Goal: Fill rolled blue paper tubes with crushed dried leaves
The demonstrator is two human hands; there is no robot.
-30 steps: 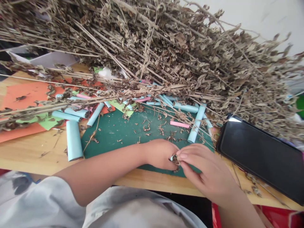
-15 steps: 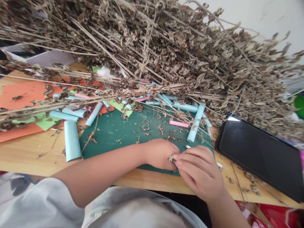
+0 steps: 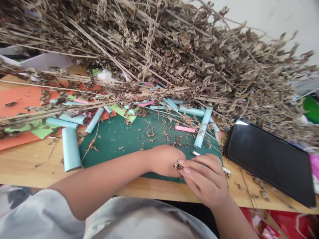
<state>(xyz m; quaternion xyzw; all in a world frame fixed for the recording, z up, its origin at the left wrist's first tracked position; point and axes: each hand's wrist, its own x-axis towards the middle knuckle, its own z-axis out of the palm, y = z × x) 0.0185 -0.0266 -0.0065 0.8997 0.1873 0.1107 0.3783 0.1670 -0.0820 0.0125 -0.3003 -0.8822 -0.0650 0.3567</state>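
Note:
My left hand (image 3: 165,161) is closed in a fist over the front of the green cutting mat (image 3: 117,139). Crumpled dried leaves (image 3: 177,165) with a pale edge poke out at the thumb side of the fist; whatever else lies inside is hidden. The thumb and fingertips of my right hand (image 3: 206,179) pinch at these leaves, close against the fist. Behind my right hand a thin white stick (image 3: 226,170) lies partly covered. Leaf crumbs and a pink paper roll (image 3: 185,128) are on the mat.
A large heap of dried leafy stalks (image 3: 174,49) fills the back. Blue paper rolls (image 3: 71,149) lie left and behind, some on orange paper (image 3: 20,96). A black phone (image 3: 269,159) rests at the right, near the wooden table's front edge (image 3: 134,189).
My right fingertips have shifted slightly at the fist's opening, and more of the dried leaf shows there. The whole view has slid a little left; the other things stay put.

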